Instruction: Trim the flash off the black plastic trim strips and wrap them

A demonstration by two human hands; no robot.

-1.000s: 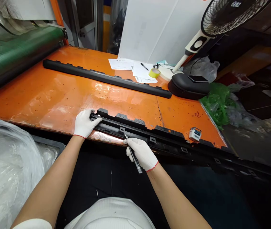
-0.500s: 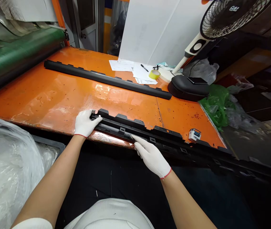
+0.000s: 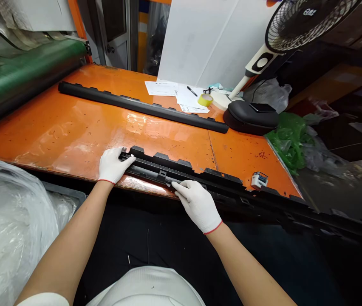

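Note:
A long black plastic trim strip [image 3: 228, 183] with clips and tabs lies along the front edge of the orange table [image 3: 72, 127] and runs off to the right past the table's corner. My left hand [image 3: 112, 165], in a white glove, grips the strip's left end. My right hand [image 3: 198, 204], also gloved, lies palm down on the strip a little further right, with its fingers bent over the strip's near edge. No tool shows in that hand. A second black strip [image 3: 142, 106] lies apart across the back of the table.
A small white device [image 3: 259, 179] sits near the table's right corner. Papers [image 3: 168, 88], a pen [image 3: 192, 91] and a yellow tape roll [image 3: 205, 100] lie at the back. A fan [image 3: 251, 117] stands at the right, a green roller [image 3: 24, 72] at the left, clear plastic bags [image 3: 9, 221] at my left.
One second ago my right hand held a thin blade-like tool against the strip. The hand has turned palm down onto the strip and the tool is out of sight. My left hand has stayed put.

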